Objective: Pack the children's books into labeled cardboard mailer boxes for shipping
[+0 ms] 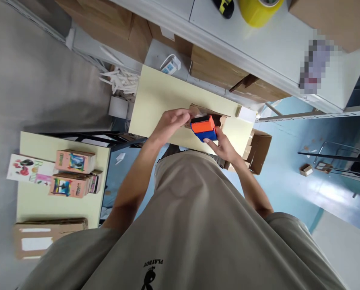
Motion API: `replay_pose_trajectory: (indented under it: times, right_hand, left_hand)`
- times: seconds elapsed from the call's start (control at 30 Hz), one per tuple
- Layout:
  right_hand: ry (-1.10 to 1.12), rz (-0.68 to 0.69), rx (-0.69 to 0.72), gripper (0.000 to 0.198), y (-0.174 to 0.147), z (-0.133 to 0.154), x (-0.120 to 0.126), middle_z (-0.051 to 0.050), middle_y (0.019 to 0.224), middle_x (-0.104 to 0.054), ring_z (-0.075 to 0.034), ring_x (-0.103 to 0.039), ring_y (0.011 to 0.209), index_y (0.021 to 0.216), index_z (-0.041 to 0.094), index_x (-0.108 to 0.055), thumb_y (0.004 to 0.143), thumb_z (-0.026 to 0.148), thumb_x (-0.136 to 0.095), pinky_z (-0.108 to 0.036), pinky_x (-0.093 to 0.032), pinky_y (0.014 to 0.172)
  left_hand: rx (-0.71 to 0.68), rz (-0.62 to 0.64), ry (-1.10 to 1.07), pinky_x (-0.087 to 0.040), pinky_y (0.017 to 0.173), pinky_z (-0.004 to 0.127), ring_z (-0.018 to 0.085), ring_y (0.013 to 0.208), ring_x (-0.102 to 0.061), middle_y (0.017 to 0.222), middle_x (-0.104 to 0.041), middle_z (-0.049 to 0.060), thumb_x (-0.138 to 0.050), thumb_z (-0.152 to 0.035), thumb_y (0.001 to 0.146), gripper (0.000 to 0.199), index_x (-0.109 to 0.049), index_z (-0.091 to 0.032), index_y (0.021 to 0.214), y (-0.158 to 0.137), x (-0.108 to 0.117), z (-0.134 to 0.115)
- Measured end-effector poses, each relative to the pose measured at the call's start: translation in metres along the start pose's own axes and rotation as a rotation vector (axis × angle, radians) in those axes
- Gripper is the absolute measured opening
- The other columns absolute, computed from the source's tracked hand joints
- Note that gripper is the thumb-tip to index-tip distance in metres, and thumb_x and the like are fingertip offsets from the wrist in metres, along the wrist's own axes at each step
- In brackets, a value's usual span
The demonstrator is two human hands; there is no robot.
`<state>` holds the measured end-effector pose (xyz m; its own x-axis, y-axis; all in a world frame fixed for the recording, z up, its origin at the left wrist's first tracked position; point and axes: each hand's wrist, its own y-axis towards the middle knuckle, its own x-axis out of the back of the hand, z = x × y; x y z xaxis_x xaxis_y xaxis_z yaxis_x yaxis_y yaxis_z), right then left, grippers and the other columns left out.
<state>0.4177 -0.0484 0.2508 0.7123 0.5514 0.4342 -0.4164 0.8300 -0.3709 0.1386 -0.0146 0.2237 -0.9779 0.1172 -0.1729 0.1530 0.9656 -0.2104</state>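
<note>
My right hand (225,145) is wrapped round the blue lower part of an orange and blue tape dispenser (204,128). A black toothed strip runs along the dispenser's upper edge. Just left of it, my left hand (173,123) has its fingers drawn together near the strip, over the box's left end. Something faint and clear shows by those fingertips; I cannot make out what it is. Below and behind the dispenser, a small brown cardboard box (220,117) lies on the pale yellow table (160,86), partly hidden by it and my hands.
A shelf (216,38) with a yellow tape roll (258,14) crosses the top. Cardboard boxes (216,66) stand under it. A power strip (171,65) lies behind the table. Left, a side table (31,205) bears stacked printed boxes (74,161). An open carton (260,151) stands right.
</note>
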Motion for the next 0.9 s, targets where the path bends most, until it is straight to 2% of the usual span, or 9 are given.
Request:
replay_pose_trajectory:
  times: [0.1,0.27,0.43,0.53,0.6,0.7,0.77,0.9]
  right_hand:
    - [-0.099,0.035,-0.022,0.078,-0.005,0.014,0.011,-0.011,0.108,-0.077,-0.035,-0.072,0.093,0.125,0.031,-0.060,0.101,0.106,-0.055,-0.057,-0.067,0.091]
    - [-0.204,0.106,-0.089,0.079,-0.002,0.034,0.020,-0.007,0.094,-0.075,-0.032,-0.068,0.082,0.114,0.032,-0.060,0.097,0.109,-0.056,-0.050,-0.061,0.081]
    - [-0.327,0.092,-0.214,0.086,0.010,0.054,0.024,-0.007,0.086,-0.073,-0.028,-0.068,0.078,0.100,0.029,-0.062,0.098,0.113,-0.043,-0.041,-0.051,0.073]
    - [-0.386,0.191,-0.273,0.083,0.016,0.065,0.038,-0.007,0.085,-0.076,-0.027,-0.071,0.077,0.095,0.027,-0.065,0.102,0.108,-0.048,-0.038,-0.048,0.071]
    - [-0.438,0.257,-0.320,0.081,0.017,0.071,0.055,-0.007,0.082,-0.077,-0.026,-0.072,0.074,0.088,0.027,-0.066,0.101,0.106,-0.054,-0.038,-0.048,0.069]
    - [-0.534,0.303,-0.408,0.082,0.017,0.078,0.084,-0.006,0.071,-0.075,-0.025,-0.070,0.066,0.076,0.027,-0.064,0.097,0.107,-0.061,-0.039,-0.046,0.064]
    - [-0.555,0.314,-0.462,0.082,0.021,0.085,0.099,-0.005,0.069,-0.075,-0.023,-0.070,0.063,0.075,0.027,-0.065,0.096,0.106,-0.064,-0.038,-0.047,0.062]
    - [-0.532,0.345,-0.503,0.081,0.042,0.103,0.108,-0.005,0.067,-0.077,-0.022,-0.074,0.062,0.074,0.026,-0.069,0.098,0.102,-0.065,-0.036,-0.051,0.062]
  left_hand:
    - [0.015,0.032,0.017,-0.070,0.091,0.041,0.031,0.111,-0.084,0.110,-0.088,0.011,-0.101,-0.065,0.093,0.045,-0.091,-0.022,0.104,0.003,0.005,-0.004]
    - [0.036,0.009,0.028,-0.070,0.088,0.040,0.028,0.100,-0.083,0.096,-0.085,0.008,-0.103,-0.053,0.092,0.036,-0.089,-0.020,0.098,0.010,0.008,0.009]
    - [0.098,-0.105,-0.014,-0.066,0.081,0.037,0.024,0.087,-0.079,0.088,-0.083,0.007,-0.100,-0.052,0.092,0.036,-0.086,-0.019,0.092,0.007,-0.002,0.040]
    - [0.164,-0.171,-0.079,-0.063,0.076,0.036,0.021,0.080,-0.075,0.083,-0.081,0.007,-0.099,-0.055,0.090,0.038,-0.085,-0.019,0.090,0.001,-0.004,0.059]
    - [0.178,-0.245,-0.094,-0.060,0.074,0.035,0.019,0.076,-0.072,0.081,-0.079,0.005,-0.097,-0.056,0.090,0.038,-0.084,-0.021,0.090,0.001,0.005,0.071]
    - [0.172,-0.355,-0.083,-0.058,0.074,0.034,0.018,0.073,-0.068,0.076,-0.073,0.002,-0.096,-0.055,0.092,0.035,-0.082,-0.023,0.090,0.012,0.028,0.090]
    - [0.195,-0.354,-0.098,-0.057,0.075,0.035,0.017,0.072,-0.066,0.073,-0.071,0.001,-0.098,-0.052,0.091,0.034,-0.081,-0.024,0.087,0.026,0.038,0.104]
    - [0.292,-0.336,-0.191,-0.055,0.074,0.035,0.016,0.072,-0.064,0.076,-0.070,0.002,-0.101,-0.049,0.089,0.034,-0.078,-0.024,0.086,0.051,0.034,0.131]
